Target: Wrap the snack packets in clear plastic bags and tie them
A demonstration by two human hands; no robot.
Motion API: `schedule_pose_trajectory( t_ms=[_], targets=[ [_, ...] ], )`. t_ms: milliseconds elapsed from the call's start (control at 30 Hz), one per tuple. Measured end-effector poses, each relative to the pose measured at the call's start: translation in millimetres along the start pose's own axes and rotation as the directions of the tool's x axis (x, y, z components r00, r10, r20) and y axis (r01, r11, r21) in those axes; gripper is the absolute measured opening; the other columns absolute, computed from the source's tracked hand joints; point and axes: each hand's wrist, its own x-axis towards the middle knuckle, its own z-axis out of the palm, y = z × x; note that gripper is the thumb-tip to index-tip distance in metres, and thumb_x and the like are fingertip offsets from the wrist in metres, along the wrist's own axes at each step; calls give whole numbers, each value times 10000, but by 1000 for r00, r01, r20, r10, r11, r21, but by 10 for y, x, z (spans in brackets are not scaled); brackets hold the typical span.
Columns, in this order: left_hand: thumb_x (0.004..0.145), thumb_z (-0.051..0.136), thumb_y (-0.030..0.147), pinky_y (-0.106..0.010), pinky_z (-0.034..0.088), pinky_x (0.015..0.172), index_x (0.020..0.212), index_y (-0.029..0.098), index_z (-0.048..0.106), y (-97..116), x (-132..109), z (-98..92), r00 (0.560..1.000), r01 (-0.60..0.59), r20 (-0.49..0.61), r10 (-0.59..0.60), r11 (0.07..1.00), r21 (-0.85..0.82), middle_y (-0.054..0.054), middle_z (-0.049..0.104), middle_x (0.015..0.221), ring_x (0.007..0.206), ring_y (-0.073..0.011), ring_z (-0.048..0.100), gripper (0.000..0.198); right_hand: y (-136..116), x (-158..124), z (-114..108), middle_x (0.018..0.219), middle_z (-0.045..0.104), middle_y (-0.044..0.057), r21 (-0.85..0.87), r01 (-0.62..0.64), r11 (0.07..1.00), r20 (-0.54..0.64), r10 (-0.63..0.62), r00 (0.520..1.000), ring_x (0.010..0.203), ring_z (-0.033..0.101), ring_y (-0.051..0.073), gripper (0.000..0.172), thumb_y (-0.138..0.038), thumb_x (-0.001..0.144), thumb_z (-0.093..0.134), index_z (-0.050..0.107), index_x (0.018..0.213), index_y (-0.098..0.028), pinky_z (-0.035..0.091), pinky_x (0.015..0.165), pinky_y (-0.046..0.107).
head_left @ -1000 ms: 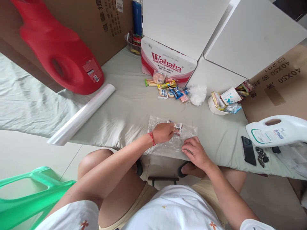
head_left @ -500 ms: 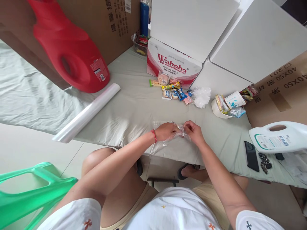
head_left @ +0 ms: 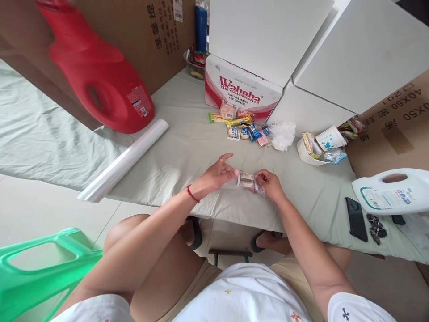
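The big red word on the white and red box is "Wahaha", with "PURIFIED WATER FOR DRINKING" under it. In front of this box is a small snack pack in clear plastic. The right hand pinches the plastic. The left hand has its fingers spread beside the pack. Right of the box, a brown carton says "40X50".

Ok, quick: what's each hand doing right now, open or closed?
Left hand: open, fingers spread, beside the small brownish rectangular wrapped snack.
Right hand: closed, pinching thin clear plastic film by the snack's right end.
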Motion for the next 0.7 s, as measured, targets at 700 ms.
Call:
schedule_pose_trajectory(
  t_ms=[700],
  targets=[
    [1002, 405, 244, -518, 362, 1101, 1201, 260, 705, 92, 127, 296, 795, -463, 256, 550, 277, 842, -113, 688, 1250, 1312, -297, 530, 360, 25, 20, 17, 601, 546, -33, 134, -57, 989, 43, 52, 998, 542, 434, 116, 309, -510, 733, 695, 623, 757, -210, 334, 510, 250]
  ],
)
